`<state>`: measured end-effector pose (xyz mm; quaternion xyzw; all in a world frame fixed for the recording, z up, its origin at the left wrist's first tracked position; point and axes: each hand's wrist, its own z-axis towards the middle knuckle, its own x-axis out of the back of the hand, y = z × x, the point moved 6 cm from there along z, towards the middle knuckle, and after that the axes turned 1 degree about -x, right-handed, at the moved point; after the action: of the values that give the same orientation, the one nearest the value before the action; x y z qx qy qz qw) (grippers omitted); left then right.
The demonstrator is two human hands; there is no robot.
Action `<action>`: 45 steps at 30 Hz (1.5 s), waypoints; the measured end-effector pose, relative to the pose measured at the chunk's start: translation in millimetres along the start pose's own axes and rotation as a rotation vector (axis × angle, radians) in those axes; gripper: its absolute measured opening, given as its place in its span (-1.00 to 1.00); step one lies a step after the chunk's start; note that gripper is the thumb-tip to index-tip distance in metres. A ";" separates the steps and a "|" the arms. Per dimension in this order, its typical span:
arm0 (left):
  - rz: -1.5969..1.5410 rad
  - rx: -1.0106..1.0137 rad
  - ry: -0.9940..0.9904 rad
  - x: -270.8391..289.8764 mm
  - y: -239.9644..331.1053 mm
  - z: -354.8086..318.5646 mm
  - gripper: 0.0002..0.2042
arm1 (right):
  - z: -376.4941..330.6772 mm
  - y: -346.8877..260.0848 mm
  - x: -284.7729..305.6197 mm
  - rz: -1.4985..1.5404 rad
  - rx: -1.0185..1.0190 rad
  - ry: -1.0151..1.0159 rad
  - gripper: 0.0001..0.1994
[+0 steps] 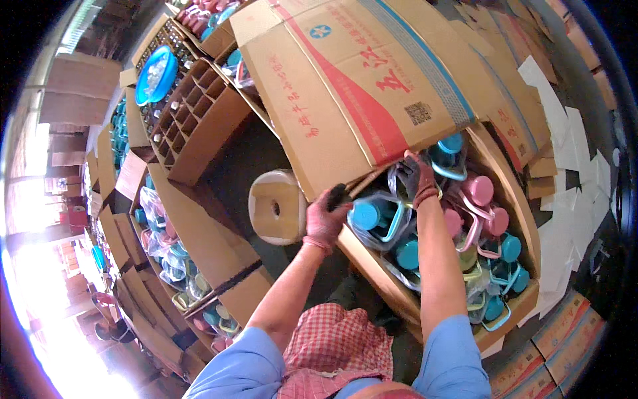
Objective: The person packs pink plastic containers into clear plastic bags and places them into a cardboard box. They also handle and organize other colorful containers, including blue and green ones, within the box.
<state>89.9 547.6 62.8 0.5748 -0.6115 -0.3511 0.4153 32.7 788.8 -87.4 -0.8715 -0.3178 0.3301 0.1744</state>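
Observation:
A large brown cardboard carton [332,86], printed with red and blue bands, slopes away in front of me. Its near edge is between my two hands. My left hand [325,218], in a red glove with dark fingers, is closed on the edge's left corner. Further right, my right hand [419,178], gloved alike, grips the same edge. Below it stands an open cardboard box [512,173] full of lidded plastic bottles with loop handles, among them a pink bottle [478,191] and a blue bottle [367,214] in a clear bag. The carton covers the box's far part.
A round cardboard-coloured stool or spool [278,207] stands left of my hands. Beyond it are a divided carton [193,123] and a blue basin [157,75]. More boxes of bagged bottles [174,256] line the left. White sheets [558,219] and flattened cartons [565,326] lie on the right.

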 end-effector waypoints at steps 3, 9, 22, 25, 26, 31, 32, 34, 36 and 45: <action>-0.099 0.048 0.179 59.7 9.2 10.6 -0.61 | 4.1 -4.0 -35.1 0.221 0.082 -0.055 -0.69; -0.299 0.036 0.337 119.0 32.8 36.6 -0.68 | -51.7 -27.4 -63.9 0.047 0.135 0.052 -0.61; -0.569 0.485 -0.003 88.6 -38.5 35.8 -0.66 | -347.2 21.3 118.2 -0.006 0.142 0.649 -0.47; -0.454 0.332 0.136 51.5 -51.3 11.1 -0.59 | -366.6 -13.0 144.5 0.074 0.260 0.594 -0.51; -0.361 0.294 0.245 26.4 -24.5 -1.2 -0.57 | -364.8 -30.6 147.5 0.112 0.288 0.564 -0.53; -0.471 0.263 0.156 -78.3 52.0 -26.0 -0.58 | -359.0 -119.5 200.9 0.151 0.382 0.448 -0.62; -0.443 0.174 0.124 -95.2 65.6 -24.0 -0.62 | -363.8 -129.8 203.9 0.113 0.377 0.428 -0.61; -0.254 0.042 -0.019 -127.7 69.7 -19.7 -0.52 | -367.5 -134.1 222.1 0.107 0.342 0.414 -0.58; 0.063 0.026 -0.112 -151.4 41.3 -17.3 -0.42 | -371.8 -112.4 268.4 0.155 0.287 0.446 -0.52; 0.583 0.215 -0.464 -57.6 -69.0 -210.2 -0.49 | -380.9 -51.5 297.7 0.241 0.078 0.351 -0.55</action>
<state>309.5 608.6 80.1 0.3224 -0.8602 -0.2731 0.2855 444.1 990.1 75.4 -0.9399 -0.1631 0.2037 0.2202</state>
